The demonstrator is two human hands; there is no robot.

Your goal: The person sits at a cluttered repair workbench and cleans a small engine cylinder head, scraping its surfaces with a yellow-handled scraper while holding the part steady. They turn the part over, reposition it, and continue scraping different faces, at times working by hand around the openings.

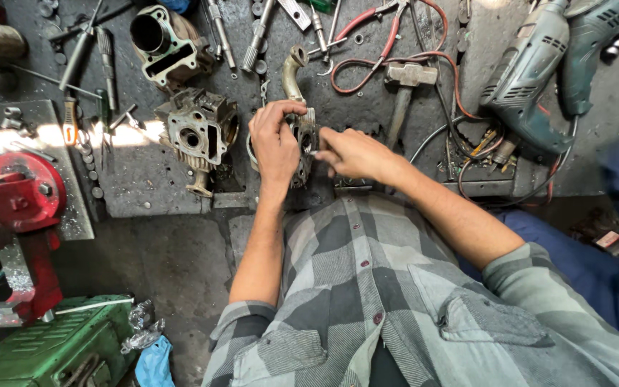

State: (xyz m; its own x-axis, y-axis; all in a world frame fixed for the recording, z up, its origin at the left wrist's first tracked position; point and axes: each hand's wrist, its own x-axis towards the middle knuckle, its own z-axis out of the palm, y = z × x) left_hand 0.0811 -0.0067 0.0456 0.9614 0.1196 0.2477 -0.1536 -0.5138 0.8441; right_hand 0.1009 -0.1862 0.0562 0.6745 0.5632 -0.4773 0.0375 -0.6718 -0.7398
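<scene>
Checked shirt [388,301] lowest in frame; above it, left hand [275,143] in a closed grip around a grey engine casting [302,147] standing on edge, long axis running away from the person. Right hand [352,154] pinches its side. Curved pipe [293,72], hammer [404,93] beyond on the worktop [145,172].

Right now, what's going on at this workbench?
A person in a grey checked shirt is working on a small metal engine part over a dark, greasy bench. The left hand grips the part from above, while the right hand pinches at its side. A cylinder head, a cylinder, a hammer, red pliers and a drill lie around them.
</scene>
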